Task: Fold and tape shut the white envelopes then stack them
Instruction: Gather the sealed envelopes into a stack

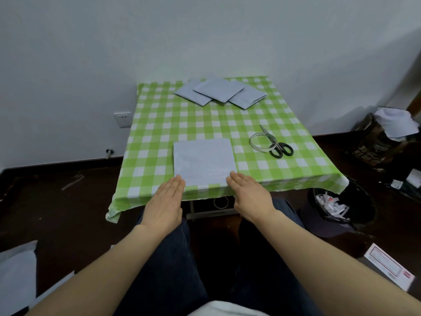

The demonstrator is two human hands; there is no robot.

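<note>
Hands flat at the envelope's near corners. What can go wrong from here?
1. The envelope lies by the near edge of a draped tablecloth; folding with the left hand and right hand may slide it or bunch the cloth.
2. The tape roll overlaps the scissors; grabbing one may drag the other.
3. The far envelopes lie fanned, so stacking there may go crooked.

White envelope (204, 161): flat, square-on, slightly wrinkled, near front edge of the green checked table (159, 133), centre. Three more envelopes at the far edge, loosely overlapped and fanned, not squared: left one (192, 93), middle one (218, 89) on top, right one (248, 98). Tape roll (259, 150): thin ring lying flat, right of the near envelope, touching the black-handled scissors (282, 147), whose blades cross it.
</note>
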